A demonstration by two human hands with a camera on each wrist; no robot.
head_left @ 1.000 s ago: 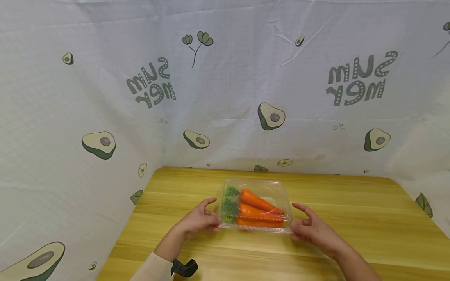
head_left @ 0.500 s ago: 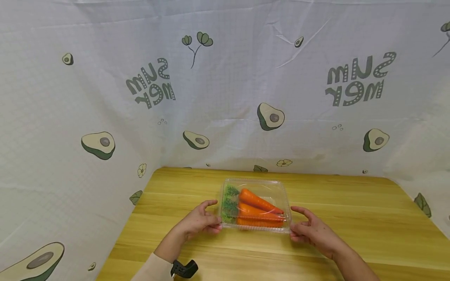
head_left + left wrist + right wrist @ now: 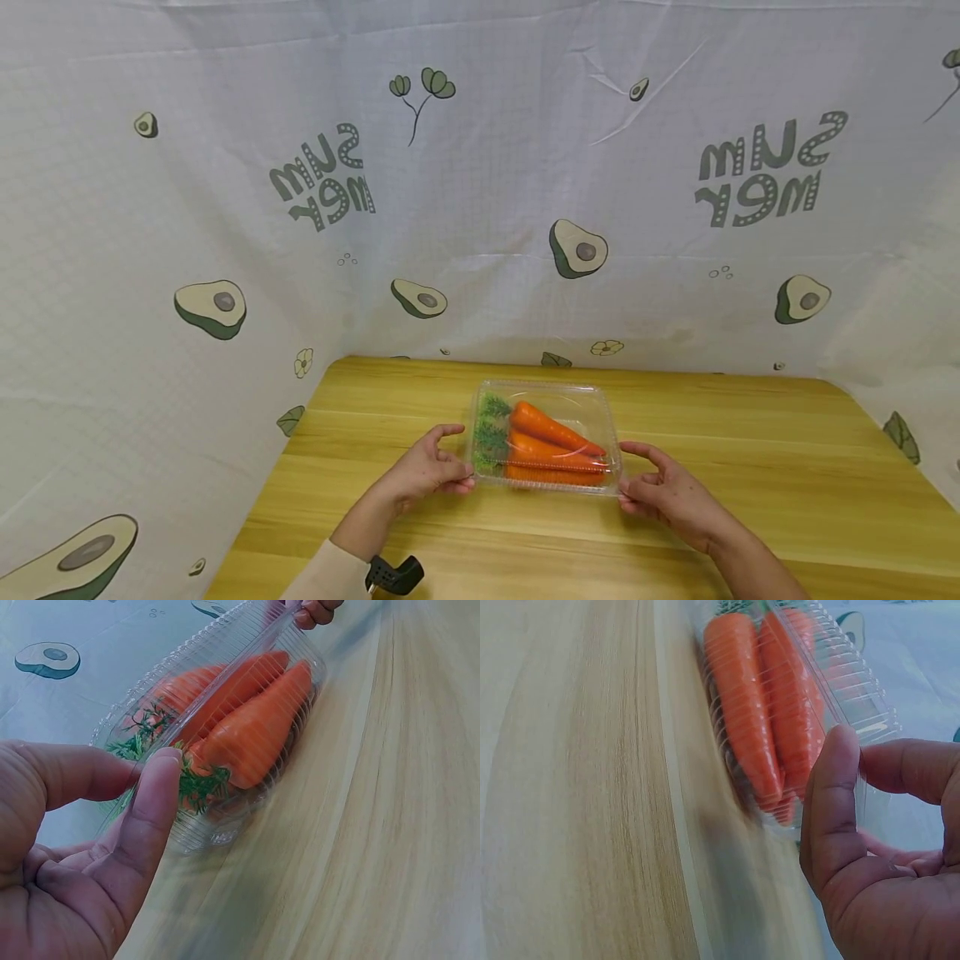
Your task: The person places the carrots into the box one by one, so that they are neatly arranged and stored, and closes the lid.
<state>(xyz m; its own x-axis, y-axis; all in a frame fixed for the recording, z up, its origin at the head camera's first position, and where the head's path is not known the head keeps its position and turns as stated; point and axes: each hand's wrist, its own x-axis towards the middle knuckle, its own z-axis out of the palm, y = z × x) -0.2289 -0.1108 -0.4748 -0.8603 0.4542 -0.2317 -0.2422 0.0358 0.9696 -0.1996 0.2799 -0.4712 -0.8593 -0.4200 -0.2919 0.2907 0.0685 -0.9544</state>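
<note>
A clear plastic clamshell box [image 3: 596, 406] with its lid down lies on the table, its long side toward me. Inside are orange carrots [image 3: 551, 427] with green leafy tops [image 3: 491, 436] at the left end. My left hand [image 3: 423, 471] pinches the rim at the near left corner between thumb and finger, as the left wrist view shows closely. At the near right corner, my right hand [image 3: 663, 492] pinches the rim the same way. Both index fingers reach forward along the box's sides. In the right wrist view, the carrots' tapered tips [image 3: 769, 799] point toward the right hand.
The box sits on a yellowish wood-grain table [image 3: 750, 467] with rounded far corners. A white cloth [image 3: 487, 183] printed with avocados and lettering hangs behind it and on both sides. A black band [image 3: 393, 575] is on the left wrist.
</note>
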